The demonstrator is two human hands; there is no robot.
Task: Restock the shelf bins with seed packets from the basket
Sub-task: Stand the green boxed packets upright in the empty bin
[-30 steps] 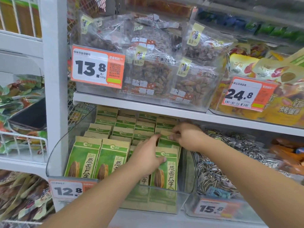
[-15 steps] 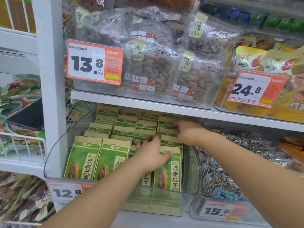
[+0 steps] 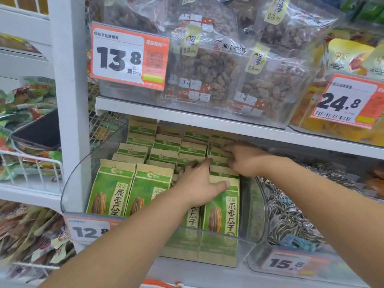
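Note:
Green and tan seed packets stand in several rows inside a clear shelf bin on the lower shelf. My left hand lies spread over the packet tops in the front middle, thumb stretched across the front right packet. My right hand reaches into the right-hand row further back; its fingers and thumb pinch the top of a seed packet there. The basket is not visible.
A bin of loose striped sunflower seeds sits right of the packets. The white shelf above carries clear bags of dried fruit. A white upright post stands left. Something orange shows at the bottom edge.
My view has moved closer to the bin. My right hand has slid a little further back along the right row; my left hand stays over the front packets.

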